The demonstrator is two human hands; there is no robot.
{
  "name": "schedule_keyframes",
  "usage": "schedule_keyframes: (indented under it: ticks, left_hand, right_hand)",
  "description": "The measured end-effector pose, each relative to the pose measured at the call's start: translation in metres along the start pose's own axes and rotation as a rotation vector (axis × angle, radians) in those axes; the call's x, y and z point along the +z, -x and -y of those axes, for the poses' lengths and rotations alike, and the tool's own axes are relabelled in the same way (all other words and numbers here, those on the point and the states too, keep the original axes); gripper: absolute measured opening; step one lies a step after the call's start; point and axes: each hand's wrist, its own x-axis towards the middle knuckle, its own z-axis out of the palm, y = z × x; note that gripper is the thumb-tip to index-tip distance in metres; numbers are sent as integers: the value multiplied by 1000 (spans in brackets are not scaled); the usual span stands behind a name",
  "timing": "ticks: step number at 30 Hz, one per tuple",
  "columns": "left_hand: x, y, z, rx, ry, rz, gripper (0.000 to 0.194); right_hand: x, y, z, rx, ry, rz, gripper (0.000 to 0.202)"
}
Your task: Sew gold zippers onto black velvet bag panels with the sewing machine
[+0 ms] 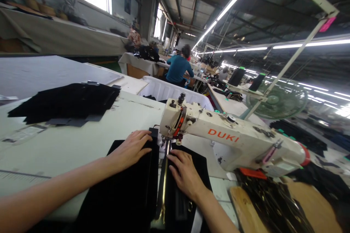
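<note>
A white sewing machine (202,120) stands at the centre, its needle area just beyond my hands. My left hand (134,148) rests on a black fabric piece (123,193), fingers spread near its upper right edge. On another black piece (201,164), right of the needle, my right hand (186,171) lies with its fingers apart. Between the hands a zipper (164,185) with gold teeth runs from under the presser foot toward me. My right fingertips touch the black material beside the zipper's upper part.
A stack of black pieces (73,102) lies on the table at left. Behind the machine is a white bin (202,100). Gold-toothed zippers (270,200) lie at lower right. A thread stand (290,54) and fan (276,98) rise at right. A person in blue (177,69) sits farther back.
</note>
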Motion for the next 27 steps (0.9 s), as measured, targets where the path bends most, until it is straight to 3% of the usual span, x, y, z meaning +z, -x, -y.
schedule_keyframes:
  ticks: [4, 9, 15, 19, 24, 27]
  left_hand:
    - [1, -26, 19, -88, 11, 67, 52]
    - [-8, -20, 24, -85, 94, 185, 24]
    - [-12, -16, 9, -73, 199, 127, 32]
    - [7, 6, -5, -71, 121, -6, 47]
    - [29, 53, -15, 219, -100, -13, 49]
    - [31, 60, -16, 264, -190, -29, 52]
  right_hand:
    - [7, -3, 2, -31, 11, 28, 42]
    - [11, -1, 16, 9, 38, 14, 43]
    - [17, 5, 23, 55, 19, -21, 45]
    - [19, 8, 23, 67, 8, -32, 43]
    - [22, 8, 22, 52, 18, -61, 39]
    - [23, 8, 21, 44, 20, -89, 38]
